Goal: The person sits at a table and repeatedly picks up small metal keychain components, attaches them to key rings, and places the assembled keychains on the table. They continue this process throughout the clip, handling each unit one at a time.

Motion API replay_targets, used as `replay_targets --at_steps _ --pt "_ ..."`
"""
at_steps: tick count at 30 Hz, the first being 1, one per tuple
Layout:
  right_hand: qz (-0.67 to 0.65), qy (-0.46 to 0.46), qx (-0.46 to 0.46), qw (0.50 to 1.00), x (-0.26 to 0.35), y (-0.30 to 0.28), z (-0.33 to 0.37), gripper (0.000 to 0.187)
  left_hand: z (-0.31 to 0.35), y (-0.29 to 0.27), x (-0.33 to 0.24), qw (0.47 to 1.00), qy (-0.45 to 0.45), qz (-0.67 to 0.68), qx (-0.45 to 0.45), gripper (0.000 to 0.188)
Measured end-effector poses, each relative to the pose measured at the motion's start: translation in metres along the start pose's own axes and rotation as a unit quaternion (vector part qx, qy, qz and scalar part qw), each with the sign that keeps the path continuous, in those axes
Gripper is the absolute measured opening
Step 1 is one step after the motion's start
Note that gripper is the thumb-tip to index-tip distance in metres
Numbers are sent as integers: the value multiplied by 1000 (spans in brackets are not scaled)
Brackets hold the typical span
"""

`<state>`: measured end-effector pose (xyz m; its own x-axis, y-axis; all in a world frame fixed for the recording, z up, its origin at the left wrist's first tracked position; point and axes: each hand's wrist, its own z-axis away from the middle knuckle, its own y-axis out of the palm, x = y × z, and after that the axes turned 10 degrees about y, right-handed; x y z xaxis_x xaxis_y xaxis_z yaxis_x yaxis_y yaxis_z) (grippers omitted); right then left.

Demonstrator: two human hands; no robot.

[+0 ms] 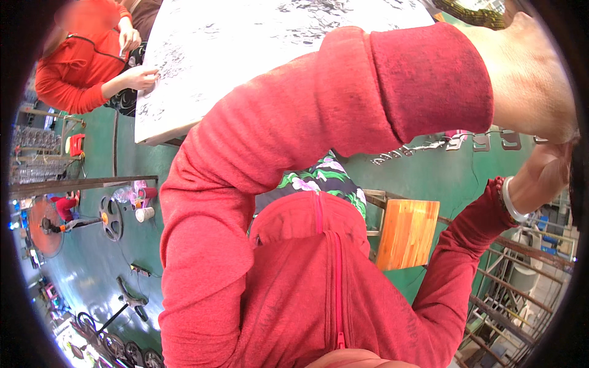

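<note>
My left arm, in a red sleeve, reaches across the view to the right. Its wrist is bent, and my left hand (532, 80) lies at the right rim with its fingers out of sight. Just below it is my right hand (543, 175), with a white bangle (513, 201) and a beaded bracelet at the wrist. The right fingers look curled together close to the left hand; what they hold is cut off by the rim. A dark edge (577, 184) of something stands beside them.
A white table (233, 43) strewn with small dark pieces (307, 13) lies ahead. At its left corner another person's hand (141, 77) picks at pieces. A wooden stool (407, 234) stands to my right, near metal racks (515, 276). A fan (49, 226) is at left.
</note>
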<state>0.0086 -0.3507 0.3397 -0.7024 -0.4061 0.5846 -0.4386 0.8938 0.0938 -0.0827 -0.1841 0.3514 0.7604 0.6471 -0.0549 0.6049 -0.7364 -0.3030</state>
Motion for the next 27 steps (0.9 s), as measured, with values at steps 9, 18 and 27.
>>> replay_targets --at_steps 9,18,27 --pt "-54 107 82 989 -23 47 56 59 50 -26 2 999 -15 -12 26 21" --pt "-126 290 156 936 -54 120 108 70 155 -67 -16 921 -324 181 -114 16" --pt "47 392 216 893 -231 109 94 34 226 -89 -12 926 -358 87 -79 11"
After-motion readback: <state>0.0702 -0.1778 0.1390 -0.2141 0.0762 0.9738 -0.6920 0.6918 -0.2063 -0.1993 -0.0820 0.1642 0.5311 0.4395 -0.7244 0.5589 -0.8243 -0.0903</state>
